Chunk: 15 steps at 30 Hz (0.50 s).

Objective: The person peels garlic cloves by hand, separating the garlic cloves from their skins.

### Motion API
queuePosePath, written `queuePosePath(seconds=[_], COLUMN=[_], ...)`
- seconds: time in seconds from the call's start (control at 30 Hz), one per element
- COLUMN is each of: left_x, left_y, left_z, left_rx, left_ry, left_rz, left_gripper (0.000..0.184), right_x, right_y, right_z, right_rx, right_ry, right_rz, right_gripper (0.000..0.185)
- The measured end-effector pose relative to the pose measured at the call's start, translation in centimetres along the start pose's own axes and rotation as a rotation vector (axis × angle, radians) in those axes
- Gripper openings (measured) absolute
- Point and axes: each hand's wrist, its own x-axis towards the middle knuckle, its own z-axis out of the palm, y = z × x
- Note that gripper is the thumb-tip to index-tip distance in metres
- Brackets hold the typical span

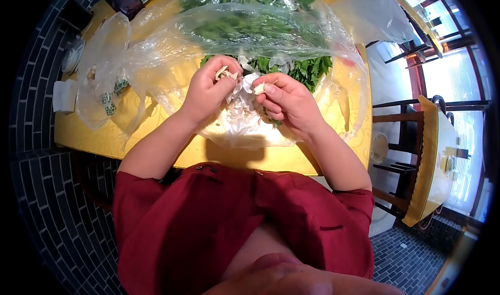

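Observation:
My left hand (208,91) is closed around a garlic bulb (225,74), partly hidden by the fingers, with pale papery skin showing. Between the thumb and forefinger of my right hand (291,103) is a pale garlic clove (259,89). Both hands are raised over a heap of white garlic skins (240,119), which lies on clear plastic on the table. Just beyond my hands, leafy green vegetables (310,70) spread out, mostly under a clear plastic bag (245,29).
A yellow cloth covers the table (94,136). Another clear bag (107,81) with green print is at the left, near a white box (64,96) and stacked dishes (72,55). On the right stand a chair (411,138) and another yellow-covered table (432,159).

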Motion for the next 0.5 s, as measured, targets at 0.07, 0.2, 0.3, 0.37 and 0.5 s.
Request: queuePosePath(seconds=[0.07, 0.2, 0.3, 0.37, 0.5], left_x=[0.0, -0.2, -0.3, -0.2, -0.2], left_y=[-0.1, 1.3, 1.4, 1.2, 1.3], left_z=[-0.6, 0.0, 0.7, 0.7, 0.7], left_rx=[0.095, 0.219, 0.343, 0.414, 0.431], left_ry=[-0.045, -0.125, -0.066, -0.038, -0.020], left_rz=[-0.029, 0.040, 0.087, 0.122, 0.136], left_gripper=[0.011, 0.014, 0.015, 0.014, 0.012], right_x=[0.2, 0.4, 0.4, 0.4, 0.5], right_y=[0.1, 0.4, 1.0, 1.2, 1.5], right_z=[0.0, -0.4, -0.2, 0.0, -0.1], right_rx=[-0.014, -0.096, -0.222, -0.294, -0.403], right_ry=[0.028, 0.044, 0.080, 0.105, 0.157], right_rz=[-0.017, -0.082, -0.154, -0.168, -0.216], right_gripper=[0.018, 0.018, 0.019, 0.020, 0.023])
